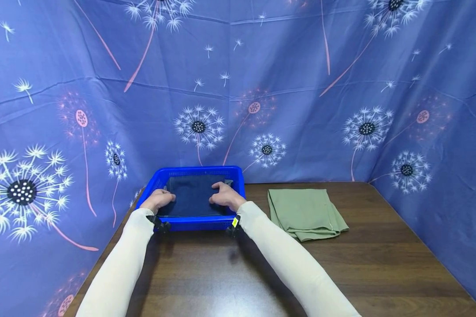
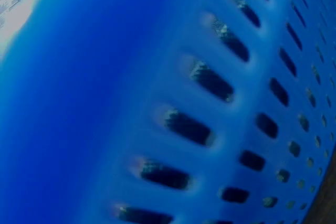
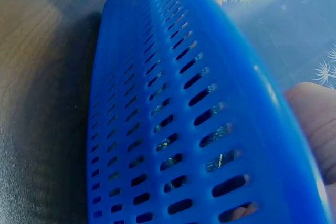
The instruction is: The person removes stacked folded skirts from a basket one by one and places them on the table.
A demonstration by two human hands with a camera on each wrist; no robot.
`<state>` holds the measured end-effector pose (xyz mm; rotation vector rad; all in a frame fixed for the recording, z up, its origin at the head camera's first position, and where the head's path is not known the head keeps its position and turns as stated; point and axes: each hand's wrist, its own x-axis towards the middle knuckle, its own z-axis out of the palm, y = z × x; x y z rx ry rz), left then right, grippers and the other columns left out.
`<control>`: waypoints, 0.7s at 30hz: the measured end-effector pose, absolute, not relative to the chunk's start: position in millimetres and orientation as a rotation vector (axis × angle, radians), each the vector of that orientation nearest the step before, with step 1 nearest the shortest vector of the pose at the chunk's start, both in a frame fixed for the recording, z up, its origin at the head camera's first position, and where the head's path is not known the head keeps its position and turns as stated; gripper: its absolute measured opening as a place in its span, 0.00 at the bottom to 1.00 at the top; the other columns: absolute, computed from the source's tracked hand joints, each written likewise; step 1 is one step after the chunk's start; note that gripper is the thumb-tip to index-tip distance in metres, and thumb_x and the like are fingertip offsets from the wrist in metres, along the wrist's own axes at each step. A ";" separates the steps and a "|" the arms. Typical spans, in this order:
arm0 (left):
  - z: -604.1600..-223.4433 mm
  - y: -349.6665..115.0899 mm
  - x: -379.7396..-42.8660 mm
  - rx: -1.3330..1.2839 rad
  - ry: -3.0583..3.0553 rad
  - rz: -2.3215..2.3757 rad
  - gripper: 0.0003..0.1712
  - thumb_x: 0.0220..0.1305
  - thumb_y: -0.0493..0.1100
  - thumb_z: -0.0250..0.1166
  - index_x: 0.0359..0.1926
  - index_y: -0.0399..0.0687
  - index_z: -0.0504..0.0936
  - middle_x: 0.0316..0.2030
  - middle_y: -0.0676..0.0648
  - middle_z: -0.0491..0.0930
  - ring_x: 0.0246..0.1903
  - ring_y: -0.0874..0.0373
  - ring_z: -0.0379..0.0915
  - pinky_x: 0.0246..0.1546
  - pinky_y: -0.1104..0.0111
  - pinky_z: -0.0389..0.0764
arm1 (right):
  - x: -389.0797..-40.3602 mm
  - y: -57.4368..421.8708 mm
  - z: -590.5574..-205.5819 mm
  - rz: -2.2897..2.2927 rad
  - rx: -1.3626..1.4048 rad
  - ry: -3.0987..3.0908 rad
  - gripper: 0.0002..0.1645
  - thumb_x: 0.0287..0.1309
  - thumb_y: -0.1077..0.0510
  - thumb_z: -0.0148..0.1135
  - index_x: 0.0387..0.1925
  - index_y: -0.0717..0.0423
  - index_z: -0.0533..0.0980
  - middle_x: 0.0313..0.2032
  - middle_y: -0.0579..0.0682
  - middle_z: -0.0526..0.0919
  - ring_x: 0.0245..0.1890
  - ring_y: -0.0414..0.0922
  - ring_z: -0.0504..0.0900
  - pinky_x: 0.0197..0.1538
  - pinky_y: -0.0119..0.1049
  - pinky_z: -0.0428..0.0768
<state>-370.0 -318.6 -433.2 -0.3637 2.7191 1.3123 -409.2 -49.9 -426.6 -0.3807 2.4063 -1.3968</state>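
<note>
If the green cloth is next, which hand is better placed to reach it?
Probably the right hand: it is over the right side of the blue basket, nearer the green cloth. The left hand is at the basket's left end, farther away.

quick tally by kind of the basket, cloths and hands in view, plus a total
Baskets: 1, the blue basket
Cloths: 2 visible, the dark blue cloth and the green cloth; any underneath are hidden
Hands: 2, left hand and right hand
Total: 5
</note>
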 end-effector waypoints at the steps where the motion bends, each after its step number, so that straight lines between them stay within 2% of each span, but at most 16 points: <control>1: -433.0 -318.8 -370.4 -0.367 2.716 1.327 0.16 0.64 0.41 0.61 0.45 0.31 0.83 0.66 0.29 0.70 0.64 0.38 0.65 0.69 0.47 0.67 | -408.8 -49.7 -426.0 -1.420 -0.381 2.396 0.40 0.56 0.63 0.70 0.71 0.53 0.70 0.68 0.59 0.73 0.59 0.54 0.77 0.63 0.50 0.78; 4: -433.1 -319.5 -371.4 -0.380 2.699 1.373 0.15 0.63 0.41 0.61 0.43 0.33 0.84 0.67 0.30 0.69 0.65 0.39 0.64 0.69 0.49 0.67 | -408.2 -49.7 -425.4 -1.464 -0.384 2.392 0.39 0.55 0.64 0.69 0.69 0.53 0.72 0.67 0.60 0.74 0.58 0.54 0.76 0.64 0.50 0.77; 8: -434.0 -320.5 -371.5 -0.388 2.662 1.389 0.09 0.64 0.42 0.62 0.33 0.40 0.83 0.68 0.31 0.68 0.64 0.41 0.64 0.68 0.50 0.68 | -409.1 -50.5 -428.2 -1.431 -0.395 2.432 0.37 0.55 0.63 0.70 0.68 0.52 0.73 0.67 0.59 0.74 0.58 0.53 0.76 0.64 0.49 0.76; 11: -434.6 -320.6 -370.6 -0.397 2.635 1.384 0.11 0.64 0.41 0.62 0.25 0.46 0.77 0.58 0.34 0.72 0.58 0.44 0.66 0.64 0.52 0.70 | -409.6 -50.6 -430.2 -1.412 -0.405 2.446 0.35 0.56 0.63 0.70 0.67 0.52 0.74 0.67 0.59 0.74 0.58 0.53 0.75 0.64 0.49 0.76; 14: -434.6 -320.5 -370.0 -0.396 2.622 1.388 0.14 0.64 0.41 0.63 0.22 0.50 0.71 0.47 0.40 0.71 0.52 0.46 0.66 0.59 0.54 0.70 | -409.0 -50.2 -430.4 -1.422 -0.416 2.447 0.35 0.56 0.62 0.69 0.66 0.53 0.74 0.67 0.60 0.75 0.59 0.54 0.75 0.65 0.49 0.75; 17: -434.0 -320.4 -370.2 -0.386 2.633 1.387 0.15 0.63 0.41 0.63 0.21 0.52 0.71 0.44 0.42 0.71 0.50 0.47 0.66 0.53 0.57 0.72 | -407.8 -49.6 -429.6 -1.438 -0.420 2.446 0.34 0.56 0.63 0.69 0.66 0.54 0.74 0.67 0.60 0.74 0.60 0.55 0.74 0.66 0.50 0.74; 19: -433.3 -319.7 -371.2 -0.387 2.627 1.392 0.14 0.63 0.41 0.63 0.21 0.51 0.71 0.49 0.38 0.72 0.52 0.46 0.67 0.54 0.58 0.73 | -407.1 -49.4 -429.1 -1.445 -0.425 2.450 0.34 0.56 0.63 0.69 0.66 0.55 0.74 0.67 0.60 0.75 0.60 0.55 0.74 0.67 0.49 0.74; 21: -431.6 -319.3 -371.8 -0.390 2.619 1.390 0.13 0.63 0.42 0.63 0.22 0.51 0.73 0.61 0.33 0.72 0.61 0.42 0.67 0.60 0.55 0.74 | -406.8 -49.2 -428.7 -1.447 -0.436 2.461 0.34 0.56 0.63 0.69 0.66 0.56 0.74 0.66 0.61 0.75 0.61 0.55 0.74 0.67 0.49 0.73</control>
